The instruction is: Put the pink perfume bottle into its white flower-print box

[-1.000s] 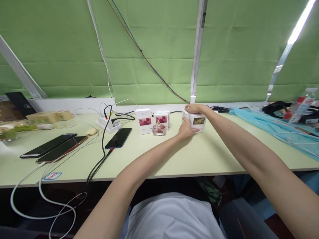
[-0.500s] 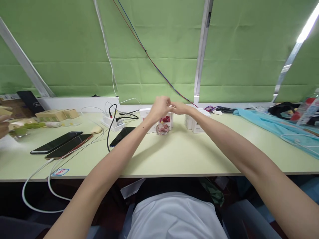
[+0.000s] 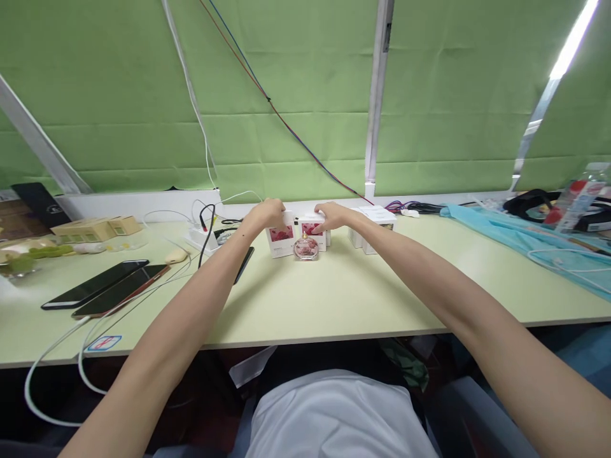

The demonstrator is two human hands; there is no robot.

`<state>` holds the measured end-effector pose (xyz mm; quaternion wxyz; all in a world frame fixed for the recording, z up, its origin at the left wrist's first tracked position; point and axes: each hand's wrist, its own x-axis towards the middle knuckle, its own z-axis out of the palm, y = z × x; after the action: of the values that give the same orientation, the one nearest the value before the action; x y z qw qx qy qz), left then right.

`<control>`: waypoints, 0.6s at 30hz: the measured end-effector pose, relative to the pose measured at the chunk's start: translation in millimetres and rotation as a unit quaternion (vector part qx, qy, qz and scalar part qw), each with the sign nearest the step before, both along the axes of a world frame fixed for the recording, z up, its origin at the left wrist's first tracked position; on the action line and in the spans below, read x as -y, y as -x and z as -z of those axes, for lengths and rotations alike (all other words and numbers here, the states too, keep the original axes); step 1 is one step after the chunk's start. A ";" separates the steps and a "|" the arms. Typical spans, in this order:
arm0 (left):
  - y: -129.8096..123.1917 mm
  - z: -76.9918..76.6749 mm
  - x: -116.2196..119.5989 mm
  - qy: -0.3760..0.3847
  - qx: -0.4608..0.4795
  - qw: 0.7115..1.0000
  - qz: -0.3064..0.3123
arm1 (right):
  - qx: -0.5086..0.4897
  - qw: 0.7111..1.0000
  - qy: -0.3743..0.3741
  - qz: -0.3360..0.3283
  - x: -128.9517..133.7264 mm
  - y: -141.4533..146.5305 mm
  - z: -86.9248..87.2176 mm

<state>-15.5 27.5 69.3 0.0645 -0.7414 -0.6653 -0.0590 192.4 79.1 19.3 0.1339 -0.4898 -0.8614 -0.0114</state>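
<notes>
Two upright white boxes with red pictures on their fronts stand side by side near the back of the table. My left hand point(image 3: 270, 214) is closed on the left white box point(image 3: 281, 243), its thumb at the upper front. The fingers of my right hand point(image 3: 333, 217) curl over the upper right corner of the right white box point(image 3: 310, 225), gripping it. Just in front of the boxes stands a round glass perfume bottle point(image 3: 305, 249), pinkish with a gold-coloured neck; neither hand touches it. My fingers behind the boxes are hidden.
More white boxes point(image 3: 371, 243) stand to the right, partly behind my right forearm. Leftward lie phones point(image 3: 98, 284), a power strip point(image 3: 193, 239) with cables and small yellowish boxes point(image 3: 95, 229). Blue sheeting point(image 3: 496, 232) and a plastic bottle point(image 3: 585, 197) lie at the right.
My hands were together above the boxes; now they are apart, the left moved left onto one box, the right lowered onto the other. The left box has turned and shows its red picture.
</notes>
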 end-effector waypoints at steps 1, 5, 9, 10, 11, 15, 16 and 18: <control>0.2 -0.5 -1.1 -0.003 0.004 1.000 0.001 | 0.011 1.000 0.000 0.012 0.1 -1.8 -2.3; 3.0 -5.9 -4.7 -0.060 0.062 0.996 0.021 | 0.037 0.997 0.010 0.067 6.1 -11.6 -14.2; 2.7 -11.3 -4.3 -0.123 0.185 0.974 0.040 | 0.057 0.993 0.034 0.101 14.9 -23.7 -24.8; 1.6 -12.0 -3.9 -0.134 0.222 0.964 0.049 | 0.063 0.991 0.033 0.109 16.4 -26.7 -26.6; 0.2 -12.1 -3.5 -0.145 0.259 0.953 0.059 | 0.070 0.990 0.035 0.115 17.5 -29.4 -27.9; -6.3 -8.0 -5.4 -0.179 0.404 0.894 0.073 | 0.089 0.989 0.041 0.112 18.1 -36.4 -30.8; -7.8 -6.2 -6.5 -0.184 0.446 0.873 0.069 | 0.100 0.988 0.043 0.111 18.1 -36.9 -31.4; -10.5 -2.4 -7.9 -0.187 0.532 0.824 0.061 | 0.130 0.984 0.048 0.110 18.5 -37.1 -32.5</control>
<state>-5.1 35.4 71.7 -0.1651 -0.6082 -0.5257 -0.5714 229.5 60.6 51.8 -0.0050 -0.5820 -0.8117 -0.0490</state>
